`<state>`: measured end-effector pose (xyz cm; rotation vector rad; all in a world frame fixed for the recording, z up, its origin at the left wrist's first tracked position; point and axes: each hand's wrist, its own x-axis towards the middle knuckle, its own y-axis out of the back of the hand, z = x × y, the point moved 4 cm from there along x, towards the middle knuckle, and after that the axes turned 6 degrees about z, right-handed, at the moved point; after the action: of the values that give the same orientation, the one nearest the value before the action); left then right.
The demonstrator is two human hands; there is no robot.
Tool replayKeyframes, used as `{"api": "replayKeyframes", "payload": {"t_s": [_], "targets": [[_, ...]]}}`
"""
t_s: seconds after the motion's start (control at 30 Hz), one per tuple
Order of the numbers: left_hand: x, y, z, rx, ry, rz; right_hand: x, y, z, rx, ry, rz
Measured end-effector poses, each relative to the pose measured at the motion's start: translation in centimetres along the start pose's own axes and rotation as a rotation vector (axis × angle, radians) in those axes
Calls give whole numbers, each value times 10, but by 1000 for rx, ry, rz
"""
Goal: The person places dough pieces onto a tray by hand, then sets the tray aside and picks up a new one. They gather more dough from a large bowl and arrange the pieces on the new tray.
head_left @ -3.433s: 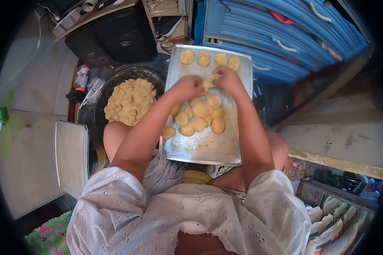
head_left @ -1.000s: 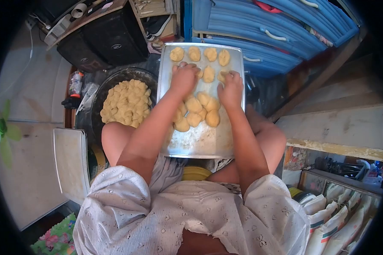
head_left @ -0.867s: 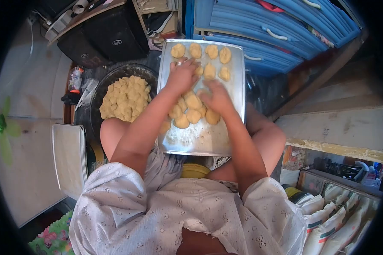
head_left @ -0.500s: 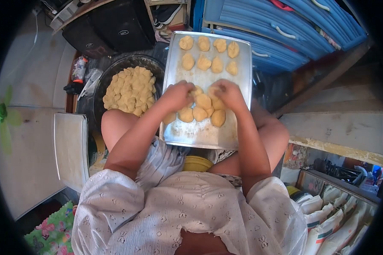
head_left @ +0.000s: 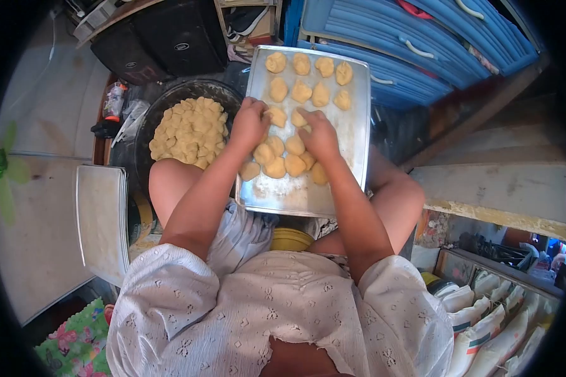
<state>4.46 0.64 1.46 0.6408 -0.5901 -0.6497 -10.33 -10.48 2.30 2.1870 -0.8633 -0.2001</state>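
On tray [head_left: 286, 200], L hand [head_left: 250, 124] & R hand [head_left: 321, 134]: fingers curled at dough pcs [head_left: 276, 117], grip unclear; adv. even gaps.

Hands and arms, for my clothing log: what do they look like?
The left hand and right hand wear no gloves. Loose, short whitish sleeves with a small, scattered, eyelet-like pattern leave the forearms uncovered.

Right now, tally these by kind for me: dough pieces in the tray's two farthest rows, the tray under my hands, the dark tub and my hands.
Dough pieces: 8
Tray: 1
Dark tub: 1
Left hand and right hand: 2
Total: 12
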Motion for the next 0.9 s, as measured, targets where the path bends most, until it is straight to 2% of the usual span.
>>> {"api": "replayKeyframes", "payload": {"t_s": [0.03, 0.07, 0.13, 0.17, 0.2, 0.23, 0.3, 0.4, 0.43, 0.5, 0.57, 0.67, 0.7, 0.77, 0.9], "targets": [[0, 2, 5, 113, -93, 55, -1, -3, 1, -4, -1, 0], [-1, 1, 8, 110, -93, 55, -2, -5, 3, -9, 4, 66], [-2, 2, 35, 223, -251, 21, -4, -10, 7, -15, 10, 132], [-3, -5, 38, 223, -251, 21, -8, -9, 8, -60, 26, 250], [-6, -15, 44, 145, -331, -63, -11, -3, 3, -104, 44, 367], [-8, -22, 47, 67, -410, -146, -13, 0, 0, -104, 44, 367], [-7, -27, 45, 78, -391, -157, -17, 2, 4, 0, -204, 188], [-5, -32, 44, 101, -350, -180, -20, 22, 19, -141, -174, 71], [-4, -33, 42, 128, -336, -204, -19, 29, 27, -141, -173, 71], [-5, -34, 42, 151, -320, -228, -18, 44, 40, -24, -274, 203], [-8, -30, 50, 161, -396, -50, -17, 47, 42, 43, -289, 277], [-8, -26, 61, 142, -414, -115, -16, 33, 34, -54, -101, 217], [-7, -30, 59, 145, -415, -117, -16, 28, 37, -50, -102, 218], [-6, -46, 46, 169, -383, -222, -18, 20, 36, 3, 63, 285], [-3, -46, 47, 191, -415, -259, -21, 20, 26, 15, -1, 383]]}}
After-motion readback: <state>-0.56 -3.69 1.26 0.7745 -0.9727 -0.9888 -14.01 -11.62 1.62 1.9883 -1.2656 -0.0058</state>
